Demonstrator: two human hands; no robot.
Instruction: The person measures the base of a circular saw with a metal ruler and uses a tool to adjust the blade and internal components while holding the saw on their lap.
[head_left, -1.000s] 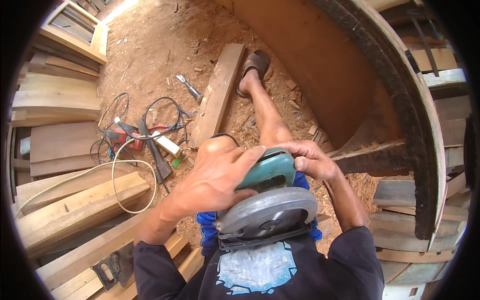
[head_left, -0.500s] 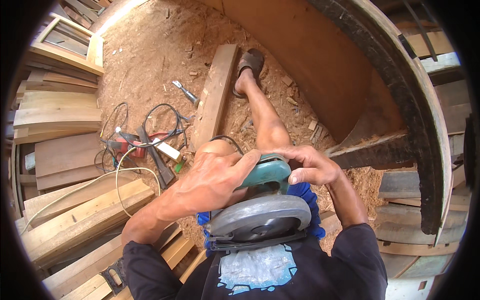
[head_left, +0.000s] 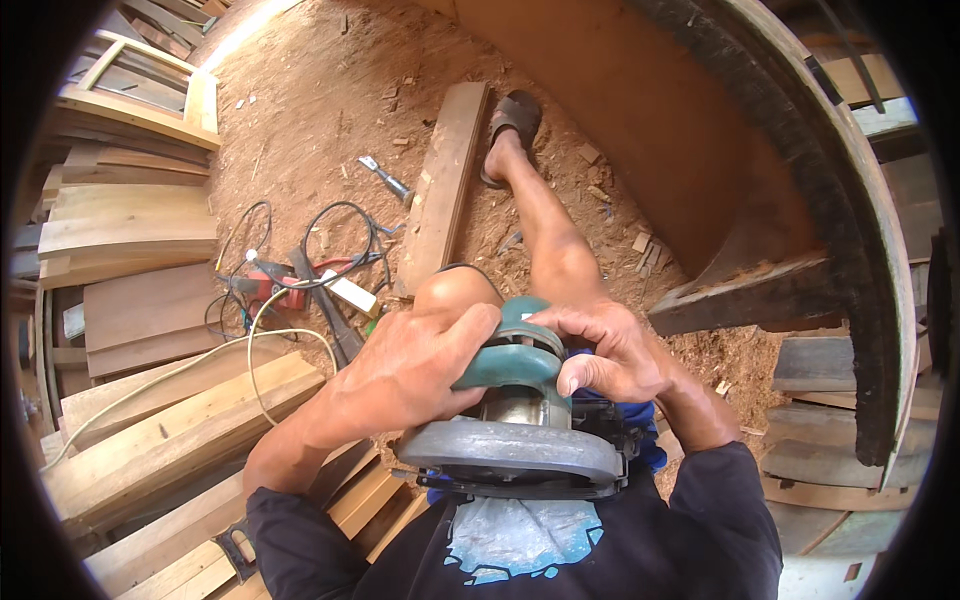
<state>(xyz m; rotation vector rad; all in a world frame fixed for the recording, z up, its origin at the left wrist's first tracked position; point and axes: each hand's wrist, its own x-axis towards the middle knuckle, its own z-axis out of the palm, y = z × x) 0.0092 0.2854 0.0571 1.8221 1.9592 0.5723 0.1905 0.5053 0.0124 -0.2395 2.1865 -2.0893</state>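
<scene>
Sawdust-strewn ground (head_left: pixel 300 130), scattered with wood chips; workshop floor. Nearest: dark shirt (head_left: pixel 345 560) with a pale blue and grey print. Directly before it, over the lap: one circular saw (head_left: pixel 525 410), teal body, with a rounded grey blade guard (head_left: pixel 500 448) toward the wearer. Left hand (head_left: pixel 415 365): narrow grip, curled about the left part of the saw's teal handle. Right hand (head_left: pixel 615 355): thumb and forefinger on the right side of the same saw, holding it. To the left: stacked boards (head_left: pixel 190 435), a pale cord (head_left: pixel 250 365) looping over them. Beyond: one red power tool (head_left: pixel 277 288) among black cables; one white block (head_left: pixel 350 292) just beside. Farther: one brown plank (head_left: pixel 445 190) lying flat, a sandal (head_left: pixel 516 115) on the foot near its far end. Upper left: pale wooden frame (head_left: pixel 140 115).
</scene>
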